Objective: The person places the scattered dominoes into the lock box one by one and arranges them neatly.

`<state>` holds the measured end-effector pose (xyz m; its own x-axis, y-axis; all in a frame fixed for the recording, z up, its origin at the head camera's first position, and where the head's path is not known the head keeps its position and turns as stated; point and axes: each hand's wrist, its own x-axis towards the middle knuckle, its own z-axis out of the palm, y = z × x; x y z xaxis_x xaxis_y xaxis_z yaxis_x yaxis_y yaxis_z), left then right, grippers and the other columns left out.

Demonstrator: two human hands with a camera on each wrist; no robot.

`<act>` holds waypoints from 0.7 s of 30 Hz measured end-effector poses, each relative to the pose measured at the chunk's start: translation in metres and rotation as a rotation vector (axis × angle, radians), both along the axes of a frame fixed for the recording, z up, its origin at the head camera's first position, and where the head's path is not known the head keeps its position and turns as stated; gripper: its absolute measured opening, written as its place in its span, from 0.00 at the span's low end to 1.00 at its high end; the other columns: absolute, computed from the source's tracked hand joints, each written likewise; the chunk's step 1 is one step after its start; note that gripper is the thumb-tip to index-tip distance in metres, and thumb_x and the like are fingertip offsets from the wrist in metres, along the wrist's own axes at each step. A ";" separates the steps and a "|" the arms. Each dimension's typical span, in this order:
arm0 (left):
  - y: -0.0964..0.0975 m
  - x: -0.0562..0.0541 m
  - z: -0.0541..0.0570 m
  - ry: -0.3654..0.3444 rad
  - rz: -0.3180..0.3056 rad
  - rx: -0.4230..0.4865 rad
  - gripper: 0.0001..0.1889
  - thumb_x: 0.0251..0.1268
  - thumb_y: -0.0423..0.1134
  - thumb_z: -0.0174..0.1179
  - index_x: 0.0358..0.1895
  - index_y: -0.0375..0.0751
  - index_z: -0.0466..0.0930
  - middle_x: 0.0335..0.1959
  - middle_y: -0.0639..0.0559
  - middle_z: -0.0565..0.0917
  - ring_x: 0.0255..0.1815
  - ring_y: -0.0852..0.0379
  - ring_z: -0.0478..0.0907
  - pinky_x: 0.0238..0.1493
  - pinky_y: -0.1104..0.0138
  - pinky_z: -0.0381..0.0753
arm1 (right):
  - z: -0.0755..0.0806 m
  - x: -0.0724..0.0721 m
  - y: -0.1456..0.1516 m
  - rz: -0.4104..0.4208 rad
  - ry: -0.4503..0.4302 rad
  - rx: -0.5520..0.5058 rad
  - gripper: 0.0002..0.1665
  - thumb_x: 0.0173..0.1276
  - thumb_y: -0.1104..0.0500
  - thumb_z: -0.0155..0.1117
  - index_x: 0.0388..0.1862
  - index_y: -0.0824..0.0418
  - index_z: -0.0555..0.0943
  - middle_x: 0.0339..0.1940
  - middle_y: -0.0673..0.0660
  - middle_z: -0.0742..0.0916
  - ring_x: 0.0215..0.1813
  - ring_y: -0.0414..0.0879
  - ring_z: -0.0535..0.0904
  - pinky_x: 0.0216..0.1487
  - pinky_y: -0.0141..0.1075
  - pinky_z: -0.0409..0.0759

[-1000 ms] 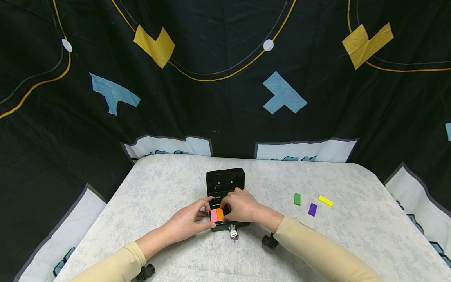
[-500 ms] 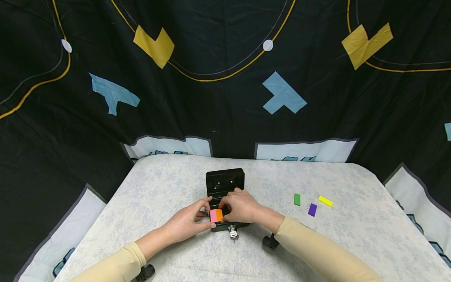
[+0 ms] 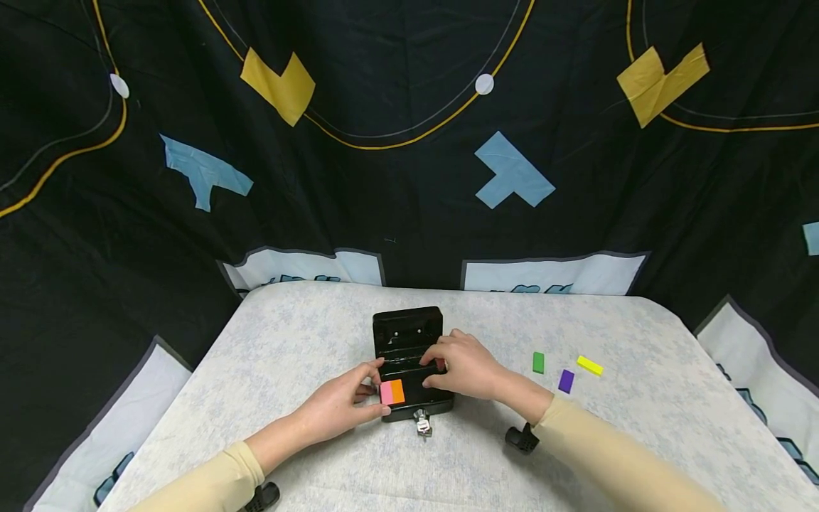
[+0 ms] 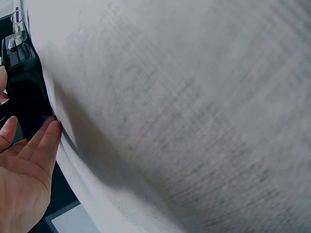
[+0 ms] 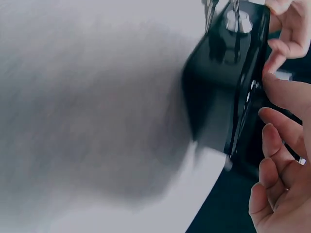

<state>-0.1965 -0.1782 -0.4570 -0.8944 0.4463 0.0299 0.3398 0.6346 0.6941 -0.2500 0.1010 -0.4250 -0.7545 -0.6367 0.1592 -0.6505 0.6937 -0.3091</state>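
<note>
Sitting between spread hands (image 3: 344,401) (image 3: 466,366), nearer the left, pink and orange blocks (image 3: 386,393) (image 3: 398,391) occupy a black box (image 3: 440,407).

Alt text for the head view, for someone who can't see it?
An open black box on a pale table, with a person's left hand at its left edge and empty right hand over its right side. A pink block and an orange block sit side by side inside; green block, purple block and yellow block lie to the right.
</note>
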 end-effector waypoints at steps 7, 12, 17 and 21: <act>-0.001 0.001 0.000 0.002 0.008 -0.014 0.23 0.63 0.58 0.70 0.48 0.50 0.71 0.80 0.54 0.62 0.55 0.59 0.84 0.56 0.58 0.82 | 0.009 0.000 0.036 -0.049 0.027 -0.031 0.19 0.62 0.47 0.77 0.50 0.50 0.89 0.28 0.41 0.77 0.38 0.42 0.67 0.43 0.41 0.67; -0.001 0.002 0.000 0.007 0.019 -0.014 0.22 0.63 0.58 0.71 0.48 0.51 0.72 0.80 0.53 0.63 0.55 0.57 0.84 0.56 0.55 0.82 | 0.010 0.000 0.060 -0.093 0.023 -0.054 0.18 0.62 0.50 0.78 0.50 0.51 0.88 0.29 0.43 0.79 0.38 0.42 0.67 0.42 0.40 0.68; -0.001 0.001 -0.001 0.009 0.021 -0.018 0.22 0.63 0.58 0.71 0.48 0.51 0.72 0.80 0.54 0.63 0.55 0.57 0.84 0.56 0.55 0.82 | 0.009 -0.001 0.081 -0.137 0.005 -0.072 0.17 0.62 0.51 0.78 0.49 0.51 0.88 0.29 0.43 0.78 0.39 0.43 0.67 0.40 0.40 0.69; 0.000 0.000 -0.001 0.001 0.015 -0.020 0.23 0.63 0.59 0.71 0.49 0.51 0.72 0.80 0.55 0.63 0.55 0.59 0.84 0.57 0.57 0.82 | 0.007 0.000 0.100 -0.179 -0.021 -0.105 0.17 0.63 0.51 0.78 0.50 0.50 0.88 0.31 0.41 0.78 0.40 0.46 0.69 0.39 0.39 0.70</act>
<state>-0.1966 -0.1785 -0.4580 -0.9008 0.4337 0.0221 0.3312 0.6532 0.6809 -0.2501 0.2012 -0.4176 -0.8578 -0.4730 0.2010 -0.5127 0.7607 -0.3981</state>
